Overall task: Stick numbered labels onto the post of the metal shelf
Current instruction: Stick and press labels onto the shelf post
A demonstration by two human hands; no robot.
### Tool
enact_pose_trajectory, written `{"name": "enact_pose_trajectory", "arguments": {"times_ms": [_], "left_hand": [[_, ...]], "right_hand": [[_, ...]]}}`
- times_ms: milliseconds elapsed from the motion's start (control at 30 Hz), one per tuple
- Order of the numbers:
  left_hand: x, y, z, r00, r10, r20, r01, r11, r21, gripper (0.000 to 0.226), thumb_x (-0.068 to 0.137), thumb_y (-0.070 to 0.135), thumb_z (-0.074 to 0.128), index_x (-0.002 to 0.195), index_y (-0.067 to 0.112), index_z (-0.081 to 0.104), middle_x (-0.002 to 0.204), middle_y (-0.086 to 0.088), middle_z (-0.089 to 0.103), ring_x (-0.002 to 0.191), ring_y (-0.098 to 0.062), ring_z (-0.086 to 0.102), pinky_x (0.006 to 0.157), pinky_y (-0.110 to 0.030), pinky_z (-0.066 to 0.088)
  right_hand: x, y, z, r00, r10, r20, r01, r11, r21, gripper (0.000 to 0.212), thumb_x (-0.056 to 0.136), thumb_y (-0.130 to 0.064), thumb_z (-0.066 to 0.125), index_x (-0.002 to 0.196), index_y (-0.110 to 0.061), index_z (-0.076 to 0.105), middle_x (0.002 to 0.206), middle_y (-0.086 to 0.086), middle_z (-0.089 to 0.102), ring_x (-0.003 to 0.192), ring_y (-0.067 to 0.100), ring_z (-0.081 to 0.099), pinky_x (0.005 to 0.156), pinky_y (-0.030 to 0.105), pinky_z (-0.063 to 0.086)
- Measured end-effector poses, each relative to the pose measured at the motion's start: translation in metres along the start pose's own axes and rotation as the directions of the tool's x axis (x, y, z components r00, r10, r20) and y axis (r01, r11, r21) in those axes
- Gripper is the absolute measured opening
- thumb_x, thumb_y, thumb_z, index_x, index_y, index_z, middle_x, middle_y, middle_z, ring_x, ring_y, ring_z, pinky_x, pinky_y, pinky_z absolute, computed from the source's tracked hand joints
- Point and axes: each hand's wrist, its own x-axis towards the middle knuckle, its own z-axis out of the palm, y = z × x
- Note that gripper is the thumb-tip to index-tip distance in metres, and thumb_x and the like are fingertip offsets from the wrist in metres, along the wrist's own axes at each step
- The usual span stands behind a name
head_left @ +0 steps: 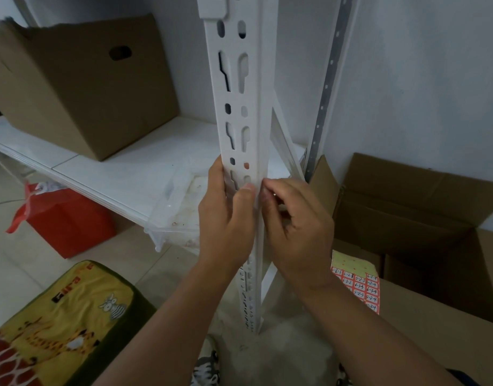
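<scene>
The left hand (225,215) is wrapping around the white slotted post (239,107) from the left, thumb pressing its front face, while the right hand (296,218) is pinching its curled fingertips (267,194) against the post's right edge; whether a label sits between them I cannot tell. The label sheet (358,282) is lying on a cardboard box (434,316) to the right, and a clear plastic tray (178,207) is jutting off the shelf board (100,174) just behind the left hand.

I'm in a storeroom: a white slotted metal shelf (145,168) against a bare wall carries a cardboard box (81,87), more open cartons (406,215) sit on the tiled floor (14,263), beside a red bag (70,218)
</scene>
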Motion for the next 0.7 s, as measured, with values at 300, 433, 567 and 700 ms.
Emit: {"name": "enact_pose_trajectory", "arguments": {"times_ms": [300,433,567,700], "left_hand": [[-0.001,0.0016,0.0039,1.0,0.02,-0.012,-0.02,1.0,0.0,0.042,0.086,0.019,0.04,0.125,0.005,0.047,0.082,0.026,0.061,0.068,0.003,0.057,0.057,-0.014,0.047],[-0.001,-0.0003,0.0047,0.999,0.025,-0.021,-0.025,1.0,-0.003,0.042,0.085,0.019,0.04,0.122,0.002,0.047,0.076,0.024,0.058,0.061,0.001,0.052,0.053,-0.016,0.044],[-0.002,0.0001,0.0059,1.0,0.011,-0.025,-0.011,1.0,-0.008,0.042,0.084,0.017,0.04,0.122,0.001,0.047,0.073,0.025,0.057,0.061,0.002,0.053,0.053,-0.012,0.042],[-0.0023,0.0006,0.0059,1.0,-0.002,-0.011,0.002,1.0,-0.021,0.044,0.085,0.019,0.04,0.124,0.002,0.046,0.078,0.027,0.058,0.071,0.002,0.059,0.057,-0.012,0.046]], "right_hand": [[0.0006,-0.0017,0.0001,0.999,-0.045,-0.03,0.045,0.999,-0.022,0.025,0.088,-0.015,0.064,0.105,0.003,0.069,0.1,0.014,0.072,0.094,0.017,0.063,0.087,0.013,0.05],[-0.0009,-0.0008,0.0003,0.998,-0.05,-0.03,0.049,0.998,-0.024,0.02,0.087,-0.011,0.068,0.101,0.002,0.07,0.096,0.014,0.072,0.089,0.017,0.066,0.081,0.02,0.055],[-0.001,-0.0003,0.0008,0.997,-0.07,-0.027,0.069,0.997,-0.024,0.021,0.087,-0.014,0.064,0.098,0.003,0.07,0.092,0.014,0.071,0.088,0.015,0.061,0.084,0.013,0.048],[0.0013,-0.0014,0.001,0.998,-0.056,-0.038,0.055,0.998,-0.027,0.025,0.087,-0.014,0.066,0.105,0.003,0.069,0.099,0.014,0.071,0.093,0.016,0.063,0.083,0.013,0.051]]}}
